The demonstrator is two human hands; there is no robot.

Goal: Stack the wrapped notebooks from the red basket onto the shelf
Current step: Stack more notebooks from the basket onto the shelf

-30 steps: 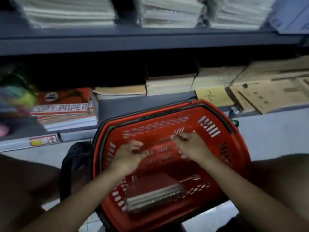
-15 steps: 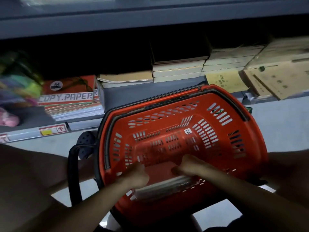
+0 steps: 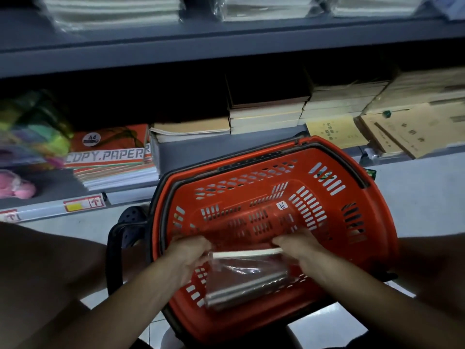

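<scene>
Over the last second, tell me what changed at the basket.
Both hands dropped from the basket's far wall onto the wrapped notebooks: left hand and right hand now grip the pack's ends, its far edge raised. The red basket stayed put.

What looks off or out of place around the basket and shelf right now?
Little stands out. The red basket sits tilted rather than level, and the wrapped notebooks lie skewed in its near end, their plastic loose and wrinkled. Both the left hand and right hand grip the pack. Nothing looks spilled or damaged.
</scene>
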